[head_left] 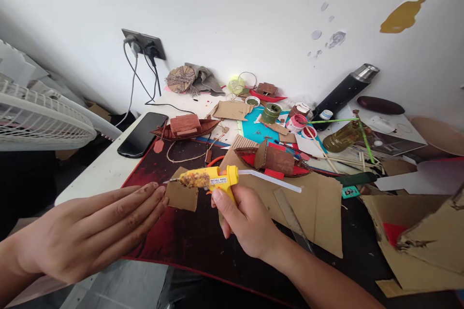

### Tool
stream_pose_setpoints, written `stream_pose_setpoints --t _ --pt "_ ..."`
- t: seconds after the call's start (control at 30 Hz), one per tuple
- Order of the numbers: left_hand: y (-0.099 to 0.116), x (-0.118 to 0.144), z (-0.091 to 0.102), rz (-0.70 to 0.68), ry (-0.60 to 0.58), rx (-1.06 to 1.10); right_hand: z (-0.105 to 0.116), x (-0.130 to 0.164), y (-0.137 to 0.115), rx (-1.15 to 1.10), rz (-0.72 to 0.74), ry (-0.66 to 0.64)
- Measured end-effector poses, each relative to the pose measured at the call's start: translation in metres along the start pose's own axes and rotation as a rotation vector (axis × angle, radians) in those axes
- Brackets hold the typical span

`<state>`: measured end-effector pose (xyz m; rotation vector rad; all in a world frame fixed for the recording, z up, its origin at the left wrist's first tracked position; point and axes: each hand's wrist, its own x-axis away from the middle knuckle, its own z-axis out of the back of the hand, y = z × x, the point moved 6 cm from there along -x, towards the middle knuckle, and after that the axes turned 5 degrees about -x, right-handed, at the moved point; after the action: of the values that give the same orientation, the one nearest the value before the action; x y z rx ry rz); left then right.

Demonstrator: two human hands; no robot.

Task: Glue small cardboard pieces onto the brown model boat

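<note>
My right hand (pixel 246 219) is wrapped round the handle of a yellow hot glue gun (pixel 221 181), with a finger near its trigger. A translucent glue stick (pixel 271 179) pokes out of the gun's back, and brown residue coats its front. The metal nozzle points left, close to the fingertips of my left hand (pixel 108 227). Those fingers are long and held together, thumb hidden, at the left edge of a small cardboard piece (pixel 184 197) that they appear to grip. Behind the gun sits a model boat (pixel 277 158) of brown and red cardboard.
Another model boat (pixel 184 126) stands beside a black phone (pixel 142 135). A metal ruler (pixel 292 215) lies on a large cardboard sheet (pixel 326 212). Paint jars (pixel 271 113) and a black flask (pixel 340 91) are farther back. A fan (pixel 43 116) is at the left, a cardboard box (pixel 416 241) at the right.
</note>
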<state>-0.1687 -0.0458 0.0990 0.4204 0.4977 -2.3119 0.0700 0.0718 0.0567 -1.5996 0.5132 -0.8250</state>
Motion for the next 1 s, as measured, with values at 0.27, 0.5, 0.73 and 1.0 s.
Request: stream_pose_setpoints --t 0.27,0.5,0.73,1.0 --pt "-0.0002 -0.0014 0.0031 -0.037 -0.008 -0.034 0.0033 -0.0025 0.0059 -0.015 -0.008 0.024" --pt "0.0027 -0.0055 0.0056 -0.06 -0.006 -0.051 0.0048 -0.0033 0.007 -0.015 -0.025 0.036" --pt "0.0005 -0.0028 0.0037 -0.05 -0.034 -0.041 0.0036 -0.0019 0.0047 -0.013 -0.016 0.031" --pt "0.0008 -0.0008 -0.0004 0.013 -0.033 -0.03 0.0014 0.0 0.0028 0.005 -0.014 0.01"
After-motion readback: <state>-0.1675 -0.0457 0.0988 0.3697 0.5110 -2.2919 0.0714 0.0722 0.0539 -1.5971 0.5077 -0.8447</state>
